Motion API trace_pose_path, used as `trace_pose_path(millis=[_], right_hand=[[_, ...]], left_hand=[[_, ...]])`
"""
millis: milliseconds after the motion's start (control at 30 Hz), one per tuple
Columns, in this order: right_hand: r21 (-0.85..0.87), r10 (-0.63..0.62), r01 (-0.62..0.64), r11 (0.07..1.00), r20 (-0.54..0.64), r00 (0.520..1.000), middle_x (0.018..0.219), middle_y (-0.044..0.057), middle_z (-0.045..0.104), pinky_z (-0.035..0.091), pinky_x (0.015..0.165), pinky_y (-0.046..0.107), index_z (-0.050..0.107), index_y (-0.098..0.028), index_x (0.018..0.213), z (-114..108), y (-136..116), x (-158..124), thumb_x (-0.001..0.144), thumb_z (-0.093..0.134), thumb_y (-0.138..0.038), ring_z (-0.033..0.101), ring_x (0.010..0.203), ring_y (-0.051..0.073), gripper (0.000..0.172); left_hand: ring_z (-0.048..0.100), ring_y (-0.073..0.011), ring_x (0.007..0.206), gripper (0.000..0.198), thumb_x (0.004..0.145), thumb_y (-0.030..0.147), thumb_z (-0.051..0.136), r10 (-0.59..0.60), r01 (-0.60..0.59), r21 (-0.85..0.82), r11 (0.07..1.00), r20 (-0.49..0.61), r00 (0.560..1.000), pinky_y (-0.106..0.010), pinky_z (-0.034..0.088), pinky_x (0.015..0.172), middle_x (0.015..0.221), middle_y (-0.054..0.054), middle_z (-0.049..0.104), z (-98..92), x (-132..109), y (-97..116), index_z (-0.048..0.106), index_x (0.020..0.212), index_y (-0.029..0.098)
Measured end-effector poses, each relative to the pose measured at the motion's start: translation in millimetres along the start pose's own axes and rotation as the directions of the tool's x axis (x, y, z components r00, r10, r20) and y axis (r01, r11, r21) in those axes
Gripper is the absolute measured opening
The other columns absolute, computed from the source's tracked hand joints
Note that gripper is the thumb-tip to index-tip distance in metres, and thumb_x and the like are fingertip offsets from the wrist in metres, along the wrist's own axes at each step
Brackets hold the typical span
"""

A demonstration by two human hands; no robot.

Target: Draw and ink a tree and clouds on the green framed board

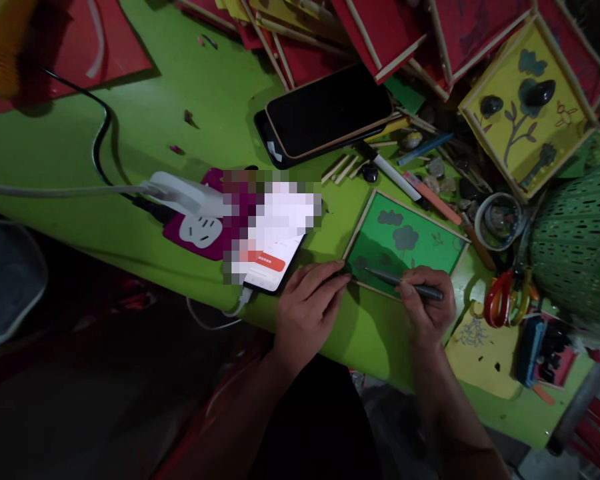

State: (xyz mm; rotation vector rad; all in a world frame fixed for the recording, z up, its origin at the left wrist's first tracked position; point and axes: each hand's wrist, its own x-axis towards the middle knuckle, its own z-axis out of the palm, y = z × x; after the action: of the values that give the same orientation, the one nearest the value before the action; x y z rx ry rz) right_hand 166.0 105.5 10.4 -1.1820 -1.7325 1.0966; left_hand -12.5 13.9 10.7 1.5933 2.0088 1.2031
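Observation:
A green card (423, 245) with a thin wooden stick frame lies tilted on the green table (220, 100), with dark cloud and flower shapes on it. My right hand (427, 303) is closed round a dark grey pen (429, 291) whose tip points left, over the card's lower part. At the card's lower left corner rests my left hand (313, 303), its fingers together and stretched out, touching the frame's edge. Whether a small dark thing lies under its fingertips cannot be made out. A lit phone (280, 247), partly pixelated, lies just beyond my left hand.
A purple power strip (195, 233) with plugs and cables is at the left. Behind lie a dark phone (330, 110), red framed cards (385, 33) and a yellow framed card (530, 107). Markers, scissors (499, 300) and a green basket (580, 247) stand right.

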Motion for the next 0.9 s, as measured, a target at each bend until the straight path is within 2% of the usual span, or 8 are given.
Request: trace_pose_path(millis=[300,900], right_hand=[[0.005,-0.029,0.029,1.0,-0.018,0.999,0.081,-0.002,0.061,0.047,0.062,0.031,0.064,-0.026,0.094,1.0,1.4,-0.2,0.09,0.07,-0.026,0.06,0.069,0.015,0.007],[-0.002,0.001,-0.001,1.0,-0.017,1.0,0.08,-0.001,0.062,0.048,0.062,0.031,0.063,-0.025,0.093,-0.4,-0.2,0.2,0.089,0.07,-0.026,0.06,0.068,0.016,0.008]], left_hand=[[0.072,-0.0199,0.105,0.026,0.093,0.004,0.063,0.008,-0.008,0.014,1.0,0.001,1.0,-0.04,0.058,0.09,0.116,-0.006,0.075,0.3,0.2,-1.2,0.069,0.111,0.021],[0.072,-0.0205,0.105,0.026,0.092,0.004,0.063,-0.001,0.001,0.011,1.0,0.001,1.0,-0.04,0.057,0.092,0.116,-0.006,0.076,0.3,-0.5,-0.8,0.07,0.11,0.022]])
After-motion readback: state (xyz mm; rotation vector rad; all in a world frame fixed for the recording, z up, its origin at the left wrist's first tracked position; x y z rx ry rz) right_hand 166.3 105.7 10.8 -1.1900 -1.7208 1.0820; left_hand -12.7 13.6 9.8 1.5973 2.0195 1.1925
